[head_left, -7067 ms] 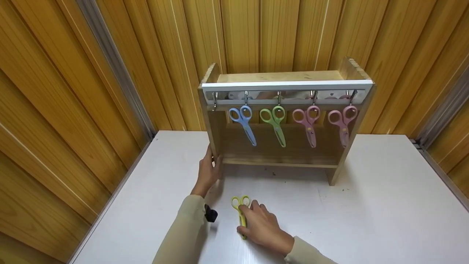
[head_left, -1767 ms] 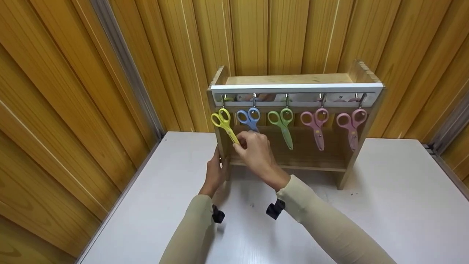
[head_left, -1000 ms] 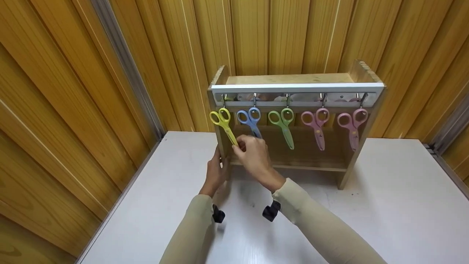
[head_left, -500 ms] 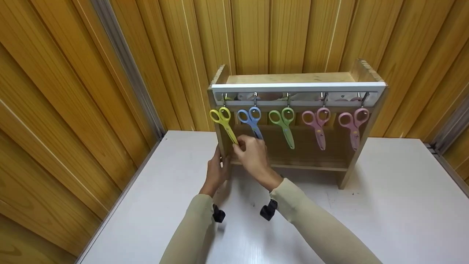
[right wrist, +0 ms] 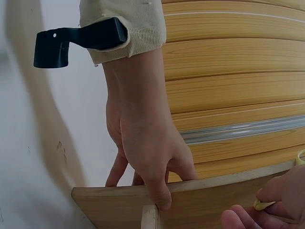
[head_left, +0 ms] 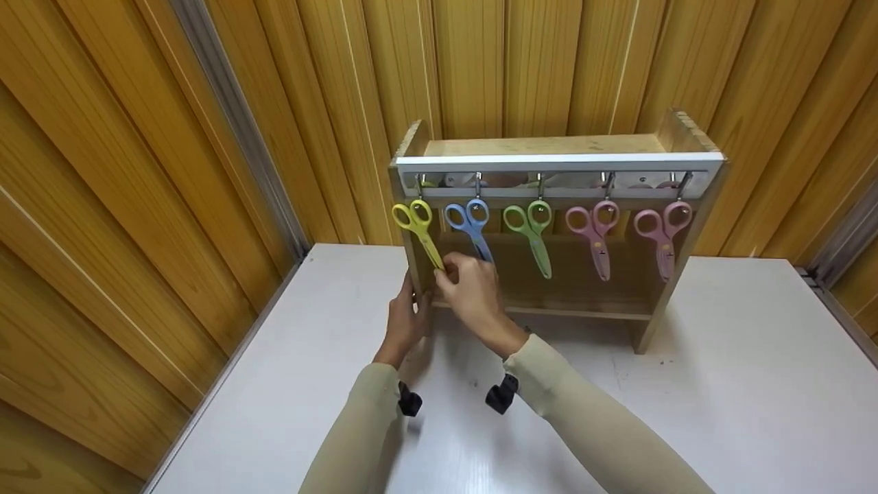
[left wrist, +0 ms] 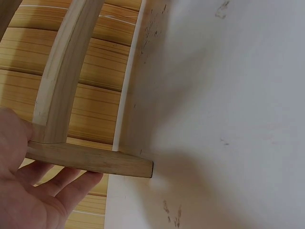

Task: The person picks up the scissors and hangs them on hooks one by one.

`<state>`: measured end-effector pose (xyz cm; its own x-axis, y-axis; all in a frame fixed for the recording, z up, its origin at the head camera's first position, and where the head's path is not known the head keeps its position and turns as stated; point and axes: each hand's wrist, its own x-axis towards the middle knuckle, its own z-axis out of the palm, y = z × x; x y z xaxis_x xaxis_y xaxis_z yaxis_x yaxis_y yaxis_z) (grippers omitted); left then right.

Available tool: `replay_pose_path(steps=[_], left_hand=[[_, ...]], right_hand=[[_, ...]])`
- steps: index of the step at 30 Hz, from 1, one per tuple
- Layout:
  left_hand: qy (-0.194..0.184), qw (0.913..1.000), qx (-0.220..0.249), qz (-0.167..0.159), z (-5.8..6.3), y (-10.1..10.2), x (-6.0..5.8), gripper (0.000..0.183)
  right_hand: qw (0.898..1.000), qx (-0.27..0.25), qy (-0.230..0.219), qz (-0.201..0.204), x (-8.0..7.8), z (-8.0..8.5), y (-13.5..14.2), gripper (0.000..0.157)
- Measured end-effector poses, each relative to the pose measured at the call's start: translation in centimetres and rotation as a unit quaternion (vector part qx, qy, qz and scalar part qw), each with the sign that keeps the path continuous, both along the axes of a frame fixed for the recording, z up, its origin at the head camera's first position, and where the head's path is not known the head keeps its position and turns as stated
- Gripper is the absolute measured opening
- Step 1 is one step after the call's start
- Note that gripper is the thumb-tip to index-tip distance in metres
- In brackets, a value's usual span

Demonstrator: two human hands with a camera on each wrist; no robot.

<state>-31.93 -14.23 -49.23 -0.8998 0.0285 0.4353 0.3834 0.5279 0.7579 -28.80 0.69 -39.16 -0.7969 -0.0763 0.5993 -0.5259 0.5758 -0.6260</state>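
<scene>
Yellow scissors (head_left: 427, 241) slant at the left end of a wooden rack (head_left: 650, 302), one finger ring at the leftmost metal hook (head_left: 420, 184). My right hand (head_left: 475, 291) pinches their blade near the tip between thumb and finger; in the right wrist view a bit of yellow blade (right wrist: 263, 205) shows at the fingertips. With my left hand (head_left: 403, 321) I grip the rack's left side panel (left wrist: 95, 160), thumb on one face and fingers on the other. Blue scissors (head_left: 469, 221) hang just right of the yellow ones, blade end hidden behind my right hand.
Green scissors (head_left: 529, 233) and two pink pairs, the nearer pink scissors (head_left: 594, 237) and the far-right pink scissors (head_left: 663, 237), hang on the other hooks. The rack stands on a white table (head_left: 295, 343) before wood-panelled walls (head_left: 535, 68).
Seven seconds ago the yellow scissors lay on the table under my right hand; they were lifted to the leftmost hook. Over the last second the right hand barely moves, and the left stays put.
</scene>
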Motion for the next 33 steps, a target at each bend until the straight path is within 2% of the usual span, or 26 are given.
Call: replay_pose_path(steps=[5, 12, 20, 26, 30, 33], left_hand=[[0.006, 1.0000, -0.001, -0.005, 0.0, -0.1, 0.1, 0.062], [0.035, 0.9993, -0.004, -0.013, -0.2, -0.2, 0.1, 0.061], [0.034, 0.9993, -0.005, -0.014, -0.2, -0.1, -0.1, 0.060], [0.036, 0.9993, -0.008, -0.011, -0.1, 0.1, -0.1, 0.061], [0.030, 0.9995, -0.011, 0.005, -0.2, -0.1, 0.3, 0.059], [0.027, 0.9985, -0.035, 0.033, -0.4, -0.4, 0.8, 0.055]], right_hand=[[1.000, -0.001, -0.001, 0.002, -0.1, -0.1, 0.0, 0.008], [1.000, 0.009, -0.007, -0.005, 0.0, -0.1, 0.1, 0.011], [1.000, 0.010, -0.015, -0.008, 0.0, -0.4, 0.4, 0.014], [1.000, 0.016, -0.020, -0.009, 0.4, -0.8, 0.7, 0.025], [1.000, 0.025, 0.000, 0.003, 1.0, -1.3, 1.0, 0.029], [0.999, 0.031, 0.012, 0.025, 1.7, -1.9, 1.6, 0.030]])
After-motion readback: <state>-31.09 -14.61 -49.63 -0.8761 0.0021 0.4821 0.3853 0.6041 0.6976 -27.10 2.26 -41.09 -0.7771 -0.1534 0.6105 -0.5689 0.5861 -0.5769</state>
